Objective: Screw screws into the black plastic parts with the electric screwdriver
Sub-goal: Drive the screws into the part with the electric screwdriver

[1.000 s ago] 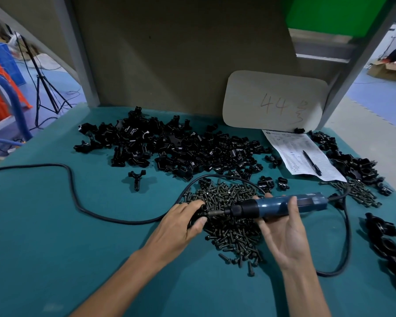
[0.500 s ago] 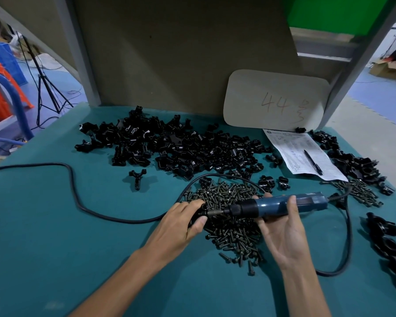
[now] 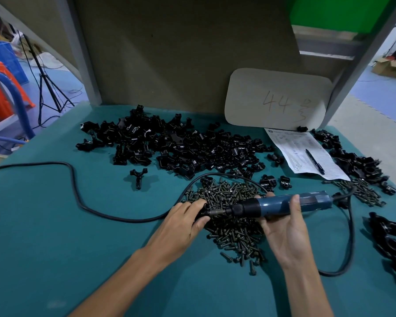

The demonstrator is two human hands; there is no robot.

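My right hand [image 3: 286, 227] grips the blue electric screwdriver [image 3: 284, 204], which lies level with its bit pointing left. The bit tip meets a small black plastic part [image 3: 205, 210] that my left hand [image 3: 183, 221] holds with curled fingers. Both hands hover over a heap of dark screws [image 3: 229, 216] on the teal table [image 3: 55, 236]. A large pile of black plastic parts [image 3: 176, 145] spreads behind the screws. One Y-shaped black part [image 3: 138, 177] lies alone to the left.
The screwdriver's black cable [image 3: 78, 197] loops across the table's left and round the right side. A paper sheet with a pen [image 3: 306, 154] lies at the back right under a beige board [image 3: 277, 99]. More black parts [image 3: 359, 163] and screws [image 3: 361, 193] sit at the right edge.
Hardly anything has moved: both hands stay over the screws with the bit held at the part in my left hand.
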